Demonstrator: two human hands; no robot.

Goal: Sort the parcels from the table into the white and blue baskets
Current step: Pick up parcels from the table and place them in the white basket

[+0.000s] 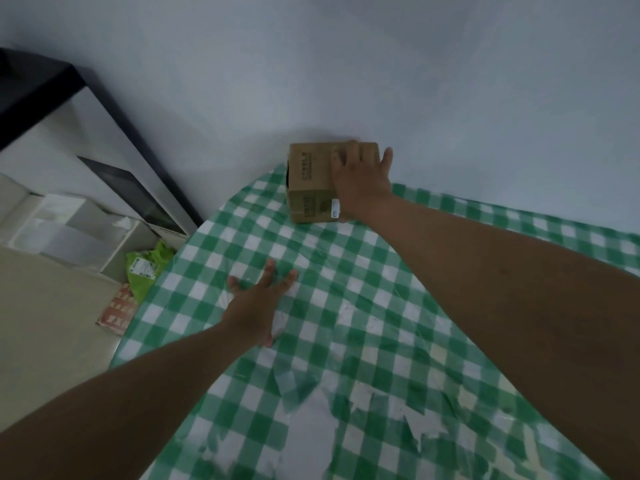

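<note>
Resting spread on one cardboard parcel [313, 181], right hand [360, 178]; left hand [258, 306] spread over table [381, 323].

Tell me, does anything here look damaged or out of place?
Yes. The green checked tablecloth is torn near the front edge, with ragged white patches showing. Beside the table, a green parcel and a red one lie on the floor rather than on the table.
</note>
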